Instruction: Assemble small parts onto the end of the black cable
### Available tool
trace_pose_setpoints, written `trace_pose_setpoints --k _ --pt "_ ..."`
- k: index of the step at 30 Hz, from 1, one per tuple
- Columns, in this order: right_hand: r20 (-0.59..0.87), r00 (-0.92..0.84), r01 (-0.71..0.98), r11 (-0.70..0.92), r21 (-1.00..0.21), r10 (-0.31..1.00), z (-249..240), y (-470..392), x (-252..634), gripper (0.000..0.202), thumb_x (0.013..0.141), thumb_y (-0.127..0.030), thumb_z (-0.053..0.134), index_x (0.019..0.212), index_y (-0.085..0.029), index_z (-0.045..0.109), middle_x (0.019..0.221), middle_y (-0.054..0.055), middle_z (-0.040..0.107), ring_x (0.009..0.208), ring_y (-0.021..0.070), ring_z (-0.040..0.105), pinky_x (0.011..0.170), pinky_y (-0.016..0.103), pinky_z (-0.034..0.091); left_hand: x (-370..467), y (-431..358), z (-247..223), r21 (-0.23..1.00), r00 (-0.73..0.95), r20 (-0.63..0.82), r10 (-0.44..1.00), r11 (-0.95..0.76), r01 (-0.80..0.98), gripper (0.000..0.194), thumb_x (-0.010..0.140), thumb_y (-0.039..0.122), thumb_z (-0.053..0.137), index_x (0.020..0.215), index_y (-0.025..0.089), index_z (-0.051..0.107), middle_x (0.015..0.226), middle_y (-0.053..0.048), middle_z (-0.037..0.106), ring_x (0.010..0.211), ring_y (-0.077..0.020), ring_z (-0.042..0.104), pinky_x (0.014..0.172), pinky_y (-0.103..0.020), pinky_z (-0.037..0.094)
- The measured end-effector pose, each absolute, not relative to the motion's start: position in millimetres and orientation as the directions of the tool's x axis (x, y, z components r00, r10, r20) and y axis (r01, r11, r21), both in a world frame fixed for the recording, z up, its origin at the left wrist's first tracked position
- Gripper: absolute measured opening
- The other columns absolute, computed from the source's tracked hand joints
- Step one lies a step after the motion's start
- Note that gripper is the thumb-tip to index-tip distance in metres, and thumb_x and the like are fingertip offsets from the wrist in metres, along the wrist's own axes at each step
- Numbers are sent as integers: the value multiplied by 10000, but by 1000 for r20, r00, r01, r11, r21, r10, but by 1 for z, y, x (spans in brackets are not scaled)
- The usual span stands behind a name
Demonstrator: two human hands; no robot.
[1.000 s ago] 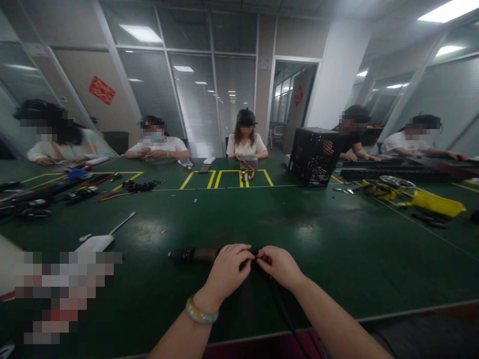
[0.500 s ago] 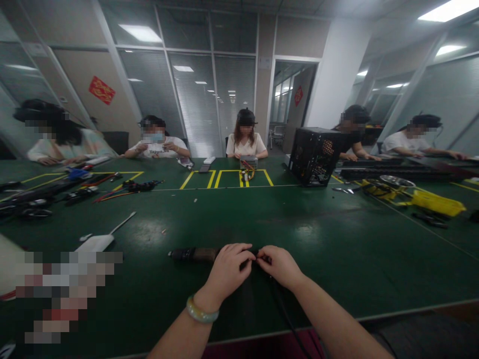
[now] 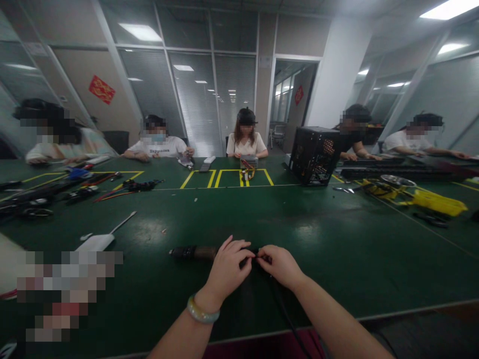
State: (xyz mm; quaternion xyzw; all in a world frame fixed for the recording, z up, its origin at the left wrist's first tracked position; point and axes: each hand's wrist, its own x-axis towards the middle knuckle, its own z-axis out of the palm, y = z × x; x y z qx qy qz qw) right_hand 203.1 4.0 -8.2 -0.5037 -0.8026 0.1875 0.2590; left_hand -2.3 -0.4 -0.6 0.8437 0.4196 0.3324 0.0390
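A dark brown and black cylindrical tool [image 3: 202, 253], resembling a drill or electric screwdriver, lies on the green table with its narrow tip to the left. My left hand [image 3: 230, 264], below a jade-coloured bangle [image 3: 202, 311], covers its right part, thumb and index finger pinched and the other fingers partly raised. Close against those fingertips, my right hand [image 3: 280, 264] is closed in a pinch. A small dark thing shows between the hands, too hidden to name. From under my right hand a black cord [image 3: 280, 301] runs down over the near table edge.
To the left lies a white tool with a thin metal shaft [image 3: 99, 242]. Cable bundles [image 3: 138, 185] sit farther back left. A black computer case [image 3: 314, 155] stands across the table, with a yellow basket [image 3: 437, 202] to its right. Several people sit around the table's far side.
My left hand's outer fingers have lifted and spread slightly; my right hand stays nearly still. Across the table, the masked person's hands have lowered and moved apart.
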Motion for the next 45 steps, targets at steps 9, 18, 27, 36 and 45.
trace_pose_setpoints --k 9,18,27,36,45 --pt "232 -357 709 424 -563 905 -8 3 204 70 840 -234 615 876 -240 675 798 -23 644 704 130 560 636 220 373 -2 -3 2 340 425 516 743 -634 695 189 832 174 577 939 278 694 1164 -10 655 1132 -202 580 1130 -498 311" --pt "201 -349 738 400 -544 916 -7 3 203 91 841 -251 614 888 -238 691 816 -6 661 723 146 572 659 236 393 0 -4 5 336 395 536 747 -617 711 188 832 155 567 928 255 694 1147 -31 658 1147 -223 572 1127 -521 315" --pt "218 -345 736 407 -541 913 -8 3 204 80 839 -250 619 880 -232 685 807 -7 655 724 142 574 648 230 392 0 -5 7 338 352 557 752 -592 731 197 830 143 562 921 258 693 1146 -22 660 1157 -222 568 1133 -512 306" --pt "221 -345 732 409 -545 912 -7 3 203 89 850 -259 607 875 -232 688 815 -4 656 723 145 573 648 232 401 1 -6 7 334 380 547 746 -611 718 189 828 151 563 937 253 679 1144 -24 655 1155 -217 562 1137 -502 292" --pt "222 -357 709 418 -567 907 -10 4 203 163 866 -312 568 925 -231 696 874 18 684 741 161 598 695 268 440 0 -5 4 338 422 462 780 -594 729 173 841 147 598 971 251 645 1109 -12 653 1075 -193 580 988 -395 413"
